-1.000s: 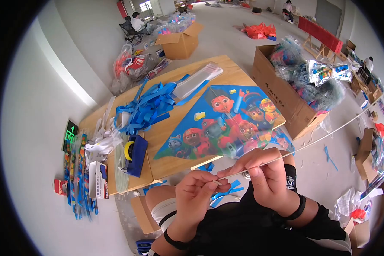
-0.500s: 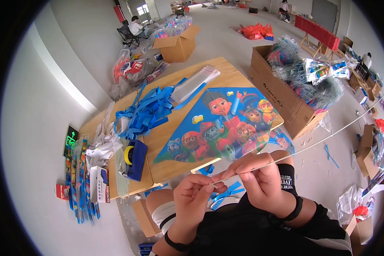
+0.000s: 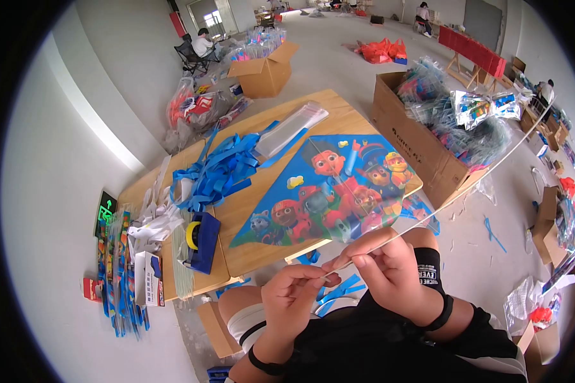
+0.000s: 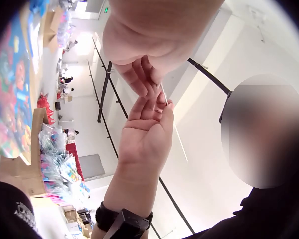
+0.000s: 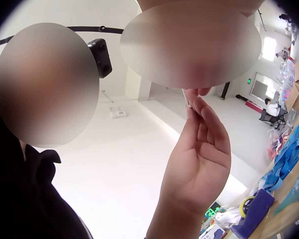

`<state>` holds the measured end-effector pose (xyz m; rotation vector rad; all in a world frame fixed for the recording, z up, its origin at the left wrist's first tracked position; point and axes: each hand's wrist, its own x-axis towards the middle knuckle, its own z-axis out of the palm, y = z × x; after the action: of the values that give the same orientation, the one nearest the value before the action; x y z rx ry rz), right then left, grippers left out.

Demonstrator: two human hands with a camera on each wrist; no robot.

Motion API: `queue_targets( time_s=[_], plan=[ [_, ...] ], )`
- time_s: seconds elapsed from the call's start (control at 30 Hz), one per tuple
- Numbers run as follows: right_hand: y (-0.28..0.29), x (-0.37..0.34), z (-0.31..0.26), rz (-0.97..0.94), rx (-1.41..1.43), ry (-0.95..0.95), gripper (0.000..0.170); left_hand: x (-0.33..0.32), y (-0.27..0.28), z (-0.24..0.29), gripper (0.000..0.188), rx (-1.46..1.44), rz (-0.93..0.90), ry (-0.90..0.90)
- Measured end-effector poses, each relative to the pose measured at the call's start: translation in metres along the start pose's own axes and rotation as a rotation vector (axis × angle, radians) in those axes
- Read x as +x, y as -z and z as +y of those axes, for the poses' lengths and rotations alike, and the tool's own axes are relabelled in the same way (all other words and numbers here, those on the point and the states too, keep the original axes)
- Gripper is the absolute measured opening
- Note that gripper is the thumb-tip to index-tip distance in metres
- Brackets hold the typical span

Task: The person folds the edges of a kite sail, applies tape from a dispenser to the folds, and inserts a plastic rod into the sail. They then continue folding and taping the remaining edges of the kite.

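Observation:
A long thin pale rod (image 3: 438, 210) runs between my two hands and slants away to the upper right in the head view. My left hand (image 3: 291, 297) pinches its near end between thumb and fingertips. Close beside it, my right hand (image 3: 390, 268) grips the rod a little farther along, thumb below and fingers over it. In the left wrist view the rod (image 4: 180, 142) shows as a thin white line past the right hand (image 4: 144, 139). Beyond the hands, a printed kite sheet (image 3: 300, 201) with cartoon characters lies on the wooden table (image 3: 249, 258).
On the table are a blue tape dispenser (image 3: 204, 246), a heap of blue ribbon (image 3: 217, 172), clear plastic sleeves (image 3: 294, 131) and white strips (image 3: 153, 223). A large carton (image 3: 409, 140) of bagged goods stands to the right. Blue scraps (image 3: 342, 290) lie below my hands.
The rod's far end has swung up and to the left in the head view. Both hands keep their hold, with only a slight shift.

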<state>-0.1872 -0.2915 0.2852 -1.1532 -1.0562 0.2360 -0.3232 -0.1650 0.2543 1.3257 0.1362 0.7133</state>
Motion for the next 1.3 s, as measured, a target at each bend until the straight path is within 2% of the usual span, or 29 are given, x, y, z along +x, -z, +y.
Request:
queue_targets(
  time_s=[0.03, 0.2, 0.27, 0.3, 0.37, 0.4, 0.47, 0.57, 0.6, 0.63, 0.67, 0.7, 0.77, 0.8, 0.93, 1.0, 1.03, 1.1, 1.17, 1.23, 1.3],
  plan=[
    [-0.001, -0.001, 0.001, 0.026, 0.015, -0.064, 0.011, -0.001, 0.003, 0.001, 0.013, 0.003, -0.012, 0.027],
    [0.001, 0.002, 0.01, 0.0, -0.137, -0.089, 0.009, 0.002, 0.0, 0.007, 0.014, 0.075, 0.005, 0.063],
    [0.002, 0.003, 0.014, -0.034, -0.176, -0.091, 0.008, 0.003, 0.003, 0.0, 0.012, 0.268, 0.041, 0.175],
    [0.002, 0.004, 0.016, -0.09, -0.241, -0.115, 0.009, 0.004, 0.005, -0.003, 0.012, 0.268, 0.045, 0.17],
    [0.002, 0.004, 0.021, -0.146, -0.307, -0.135, 0.01, 0.008, 0.009, -0.011, 0.01, 0.57, 0.035, 0.137],
    [0.004, 0.004, 0.024, -0.179, -0.329, -0.151, 0.009, 0.01, 0.012, -0.018, 0.01, 0.571, 0.037, 0.133],
    [0.007, 0.001, 0.035, -0.215, -0.353, -0.162, 0.008, 0.011, 0.018, -0.034, 0.008, 0.592, -0.026, 0.009],
    [0.013, -0.004, 0.047, -0.278, -0.351, -0.252, 0.007, 0.012, 0.018, -0.04, 0.008, 0.561, -0.046, 0.079],
    [0.014, -0.003, 0.045, -0.227, -0.371, -0.301, 0.009, 0.01, 0.022, -0.044, 0.008, 0.56, -0.044, 0.077],
    [0.016, -0.003, 0.044, -0.175, -0.391, -0.349, 0.013, 0.007, 0.028, -0.051, 0.009, 0.554, -0.064, 0.156],
    [0.026, -0.008, 0.057, -0.059, -0.138, -0.549, 0.022, 0.006, 0.034, -0.056, 0.009, 0.547, -0.081, 0.232],
    [0.036, -0.009, 0.063, -0.066, -0.142, -0.547, 0.022, 0.005, 0.039, -0.059, 0.009, 0.544, -0.074, 0.228],
    [0.05, -0.009, 0.069, 0.044, -0.206, -0.505, 0.028, 0.001, 0.047, -0.062, 0.01, 0.536, -0.131, 0.23],
    [0.05, -0.006, 0.07, 0.018, -0.304, -0.409, 0.031, 0.001, 0.049, -0.061, 0.01, 0.534, -0.125, 0.23],
    [0.044, -0.001, 0.07, 0.055, -0.252, -0.533, 0.034, 0.003, 0.054, -0.06, 0.015, 0.532, -0.218, 0.349],
    [0.044, -0.001, 0.078, 0.031, -0.248, -0.69, 0.039, 0.005, 0.056, -0.061, 0.015, 0.544, -0.235, 0.388],
    [0.041, -0.002, 0.082, 0.024, -0.248, -0.689, 0.039, 0.006, 0.057, -0.064, 0.015, 0.546, -0.227, 0.376],
    [0.031, -0.007, 0.092, -0.119, -0.355, -0.559, 0.038, 0.007, 0.059, -0.07, 0.014, 0.549, -0.212, 0.364],
    [0.019, -0.014, 0.102, -0.137, -0.288, -0.606, 0.04, 0.008, 0.062, -0.079, 0.01, 0.418, -0.153, 0.379],
    [0.008, -0.016, 0.111, -0.256, -0.287, -0.593, 0.041, 0.012, 0.066, -0.087, 0.01, 0.4, -0.145, 0.402],
    [0.003, -0.012, 0.115, -0.297, -0.29, -0.644, 0.038, 0.018, 0.072, -0.095, 0.01, 0.38, -0.143, 0.423]
  ],
)
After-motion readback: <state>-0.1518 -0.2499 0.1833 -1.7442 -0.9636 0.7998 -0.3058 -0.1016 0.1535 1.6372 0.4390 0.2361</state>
